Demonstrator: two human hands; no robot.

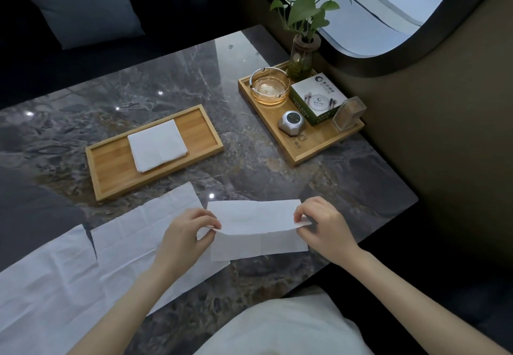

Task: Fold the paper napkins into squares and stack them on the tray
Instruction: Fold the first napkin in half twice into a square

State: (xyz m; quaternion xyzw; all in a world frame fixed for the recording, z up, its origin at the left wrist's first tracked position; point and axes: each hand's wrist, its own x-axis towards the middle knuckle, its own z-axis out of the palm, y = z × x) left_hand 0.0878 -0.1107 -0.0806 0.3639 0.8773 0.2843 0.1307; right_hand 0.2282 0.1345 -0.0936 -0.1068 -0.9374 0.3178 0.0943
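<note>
My left hand (188,232) and right hand (319,224) each pinch one end of the white paper napkin (258,229), its long axis running between them; the bamboo tray (111,163) lies beyond, nearer my left.

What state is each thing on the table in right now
left hand: pinching the napkin's left end
right hand: pinching its right end
napkin: half folded
folded stack: on the tray
loose napkins: unfolded, flat
ashtray: upright
</note>
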